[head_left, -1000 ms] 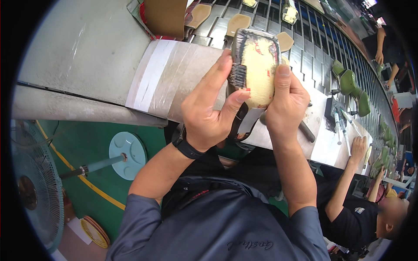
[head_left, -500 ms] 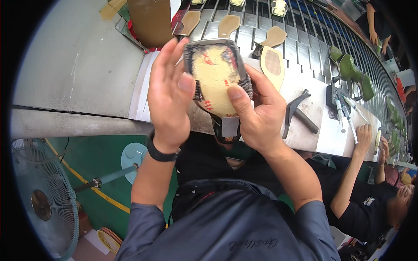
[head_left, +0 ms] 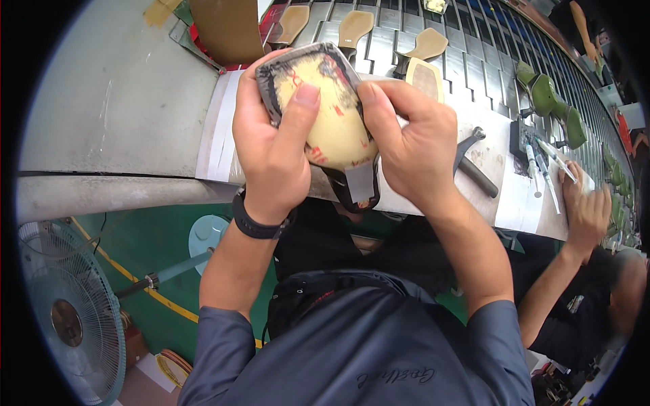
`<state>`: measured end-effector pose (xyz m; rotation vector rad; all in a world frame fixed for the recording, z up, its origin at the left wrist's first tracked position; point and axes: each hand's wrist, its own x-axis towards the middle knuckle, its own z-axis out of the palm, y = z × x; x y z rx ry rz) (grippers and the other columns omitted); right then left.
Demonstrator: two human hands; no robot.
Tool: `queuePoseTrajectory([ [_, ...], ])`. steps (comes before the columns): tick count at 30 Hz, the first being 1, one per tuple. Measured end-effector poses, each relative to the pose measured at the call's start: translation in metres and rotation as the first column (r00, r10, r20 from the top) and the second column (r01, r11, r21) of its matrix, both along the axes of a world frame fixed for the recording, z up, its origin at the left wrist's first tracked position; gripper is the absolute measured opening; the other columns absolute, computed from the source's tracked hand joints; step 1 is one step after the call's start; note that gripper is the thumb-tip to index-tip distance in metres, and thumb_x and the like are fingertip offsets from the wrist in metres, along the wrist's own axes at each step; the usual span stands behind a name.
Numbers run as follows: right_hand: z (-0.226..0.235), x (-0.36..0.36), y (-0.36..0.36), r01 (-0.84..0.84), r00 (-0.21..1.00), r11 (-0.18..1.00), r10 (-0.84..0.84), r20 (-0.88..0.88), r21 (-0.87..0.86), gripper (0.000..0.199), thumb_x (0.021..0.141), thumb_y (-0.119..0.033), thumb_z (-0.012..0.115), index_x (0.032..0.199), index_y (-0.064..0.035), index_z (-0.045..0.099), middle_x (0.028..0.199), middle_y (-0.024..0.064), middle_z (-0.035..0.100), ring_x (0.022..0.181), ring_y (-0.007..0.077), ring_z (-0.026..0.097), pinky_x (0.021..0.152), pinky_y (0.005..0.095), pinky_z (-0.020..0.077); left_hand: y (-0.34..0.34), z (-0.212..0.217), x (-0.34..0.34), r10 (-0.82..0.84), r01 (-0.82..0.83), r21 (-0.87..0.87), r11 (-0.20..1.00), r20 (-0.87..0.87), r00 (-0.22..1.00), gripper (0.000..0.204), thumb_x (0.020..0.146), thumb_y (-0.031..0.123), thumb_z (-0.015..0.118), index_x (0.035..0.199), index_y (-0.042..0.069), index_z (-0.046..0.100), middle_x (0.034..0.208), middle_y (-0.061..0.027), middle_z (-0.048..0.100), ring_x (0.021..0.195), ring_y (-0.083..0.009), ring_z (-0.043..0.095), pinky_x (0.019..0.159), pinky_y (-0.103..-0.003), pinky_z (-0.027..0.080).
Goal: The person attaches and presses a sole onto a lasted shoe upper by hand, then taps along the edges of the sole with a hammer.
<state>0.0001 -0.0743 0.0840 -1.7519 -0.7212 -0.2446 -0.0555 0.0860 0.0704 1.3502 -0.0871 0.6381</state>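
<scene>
A shoe last with a dark upper around its edge is held bottom up in front of me, its pale yellow underside showing with red marks. My left hand is closed around its left side, thumb pressed on the yellow bottom. My right hand grips the right edge of the upper between thumb and bent fingers. A black strap part with a whitish patch is at the end nearer my body. The fingers behind the last are hidden.
Lasting pincers lie right of my hands, with several syringes by a black block beyond. Tan soles lie on the slatted conveyor. A co-worker's hand is at the right; a fan stands lower left.
My left hand has gone from open fingers beside the last to a grip with its thumb on the bottom. My right thumb has moved from the bottom to the right edge. The last has tilted.
</scene>
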Motion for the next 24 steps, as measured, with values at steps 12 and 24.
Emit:
queuePoseTrajectory([
  [12, -0.09, 0.016, -0.068, 0.231, 0.895, 0.931, -0.089, -0.436, 0.283, 0.032, 0.109, -0.024, 0.062, 0.113, 0.0063, 0.072, 0.104, 0.0096, 0.075, 0.091, 0.012, 0.068, 0.088, 0.0293, 0.0538, 0.031, 0.015, 0.019, -0.315, 0.3, -0.261, 0.918, -0.018, 0.949, 0.053, 0.095, 0.006, 0.053, 0.146, -0.004, 0.043, 0.147, -0.0366, 0.052, 0.138, -0.046, 0.055, 0.112, -0.053, 0.053],
  [24, -0.126, 0.001, -0.045, 0.317, 0.927, 0.941, -0.281, -0.249, 0.118, 0.032, 0.094, -0.016, 0.077, 0.114, 0.0063, 0.064, 0.091, 0.009, 0.069, 0.08, 0.0148, 0.064, 0.074, 0.0288, 0.0534, 0.031, 0.005, 0.028, -0.404, 0.397, -0.326, 0.858, 0.051, 0.913, 0.047, 0.108, 0.022, 0.052, 0.147, -0.004, 0.047, 0.144, -0.0328, 0.057, 0.135, -0.0408, 0.059, 0.109, -0.051, 0.055],
])
